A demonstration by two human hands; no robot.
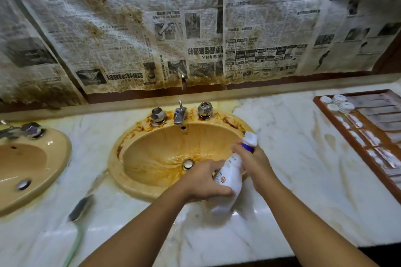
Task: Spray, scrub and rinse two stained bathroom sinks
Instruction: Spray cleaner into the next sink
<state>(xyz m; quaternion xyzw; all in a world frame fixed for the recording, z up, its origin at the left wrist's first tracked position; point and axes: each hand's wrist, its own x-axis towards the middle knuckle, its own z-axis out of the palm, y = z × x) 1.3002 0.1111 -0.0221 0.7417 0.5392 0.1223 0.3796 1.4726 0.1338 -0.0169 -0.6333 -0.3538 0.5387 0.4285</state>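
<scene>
Head camera looks down at your two arms reaching out over the white stone counter point(293, 191). Closest to you, the bottom of the spray bottle point(230, 182) hangs just above the counter, at the near rim of the stained sink point(165, 145). Your left hand point(204, 182) wraps around the fat lower part of the bottle. Your right hand point(252, 158) curls around its thin neck, just under the white and purple spray head point(250, 139). The bottle leans, with its bottom toward you and its head away and to the right. You can't tell from here which way the nozzle points.

Just past your left hand, brown streaks run down the stained sink to the drain point(188, 164). Far to the left of that hand sits the second sink point(60, 149), with fewer brown marks. Well off to the right of your right hand is a wooden tray point(351, 93) of small packets.

Beyond both hands, the tap point(180, 115) stands between two knobs with rusty rings. Farthest back, dirty newspaper point(195, 28) covers the wall.

Here is what could go wrong. If you squeeze before the nozzle faces the bowl, spray may land on the counter, the tray or you. The counter looks wet and shiny, so a loose hold could let the bottle slip and drop.
</scene>
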